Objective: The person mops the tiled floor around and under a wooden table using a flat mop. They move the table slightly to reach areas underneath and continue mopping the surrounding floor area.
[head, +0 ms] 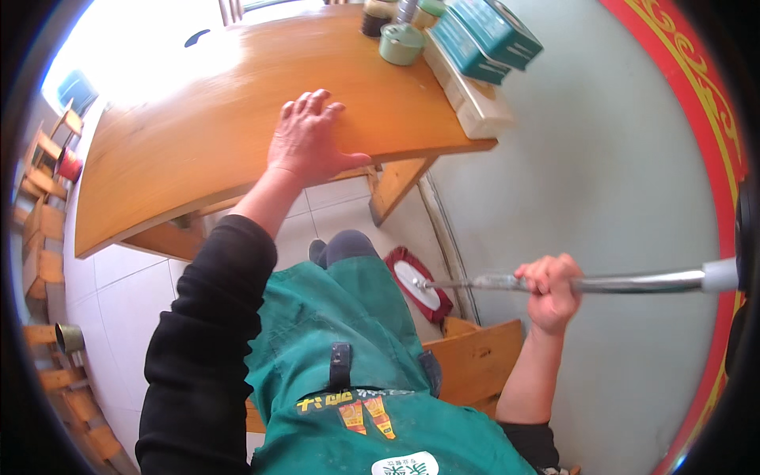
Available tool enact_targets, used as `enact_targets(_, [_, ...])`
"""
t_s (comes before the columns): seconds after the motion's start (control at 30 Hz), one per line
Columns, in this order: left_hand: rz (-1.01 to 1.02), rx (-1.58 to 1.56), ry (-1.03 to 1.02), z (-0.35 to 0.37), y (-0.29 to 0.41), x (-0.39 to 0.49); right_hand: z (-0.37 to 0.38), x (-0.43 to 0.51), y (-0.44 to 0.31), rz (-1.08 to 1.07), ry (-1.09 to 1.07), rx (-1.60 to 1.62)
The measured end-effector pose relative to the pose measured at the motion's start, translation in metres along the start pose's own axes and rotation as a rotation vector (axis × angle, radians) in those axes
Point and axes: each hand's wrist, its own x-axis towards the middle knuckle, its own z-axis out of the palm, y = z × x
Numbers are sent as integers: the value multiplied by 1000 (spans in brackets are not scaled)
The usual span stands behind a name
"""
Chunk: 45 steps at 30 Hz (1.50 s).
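Note:
My left hand (306,136) rests with spread fingers on the near edge of a wooden table (196,130), holding nothing. At the right, my right hand (552,291) grips the metal handle (641,282) of a flat mop. The mop's head, a white plate with a dark red pad (418,285), lies on the floor by the wall, right of my knee. A green apron (338,320) bearing writing covers my front.
A light green lidded pot (402,44), jars, teal boxes (475,41) and a pale container (475,101) stand at the table's wall end. A wooden bench (475,362) is beside me. Wooden stools and a metal bucket (70,337) stand at the far left.

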Motion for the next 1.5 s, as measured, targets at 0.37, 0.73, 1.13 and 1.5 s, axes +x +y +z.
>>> enact_targets(0.37, [-28, -3, -12, 5, 0, 3, 40, 37, -41, -182, 209, 67])
enact_targets(0.73, [-36, -13, -28, 10, 0, 3, 107, 19, 124, -103, -125, -122])
enact_targets(1.13, [-10, -6, -2, 11, -1, 0, 26, 12, 30, 186, -24, -34])
enact_targets(1.5, [113, -448, 538, 30, 46, -139, 123, 7, 31, -269, -219, 325])
